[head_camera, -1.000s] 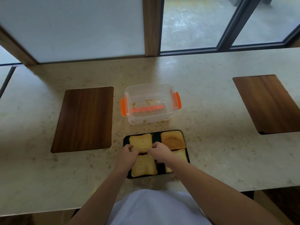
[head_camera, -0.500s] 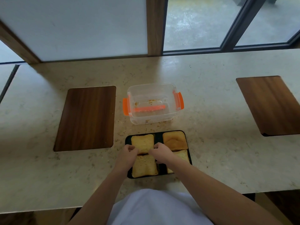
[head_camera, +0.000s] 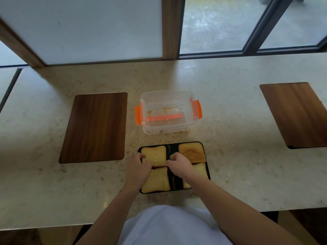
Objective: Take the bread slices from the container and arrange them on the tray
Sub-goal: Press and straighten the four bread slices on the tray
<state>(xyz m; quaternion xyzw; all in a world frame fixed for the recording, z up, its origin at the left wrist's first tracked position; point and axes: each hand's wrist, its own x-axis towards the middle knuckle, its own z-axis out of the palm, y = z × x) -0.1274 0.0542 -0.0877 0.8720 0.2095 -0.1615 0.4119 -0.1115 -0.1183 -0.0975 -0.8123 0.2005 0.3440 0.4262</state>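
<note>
A black tray [head_camera: 174, 181] lies at the counter's near edge with four bread slices on it. The far-left slice [head_camera: 155, 154] is pinched at its near corners by both hands: my left hand [head_camera: 138, 167] at its left side, my right hand [head_camera: 178, 162] at its right side. The far-right slice [head_camera: 192, 152] is darker. The near-left slice [head_camera: 156, 181] lies flat, and my right wrist partly hides the near-right slice [head_camera: 201, 171]. Behind the tray stands the clear container [head_camera: 166, 127] with orange clips, holding only crumbs.
A dark wooden board [head_camera: 95, 126] is set into the marble counter to the left of the container and tray. Another board [head_camera: 297, 114] lies at the far right. Crumbs are scattered between container and tray. A window wall runs along the counter's back.
Both hands stay on the far-left slice, shifted slightly toward the far side of the tray. The slices and the container have not visibly moved.
</note>
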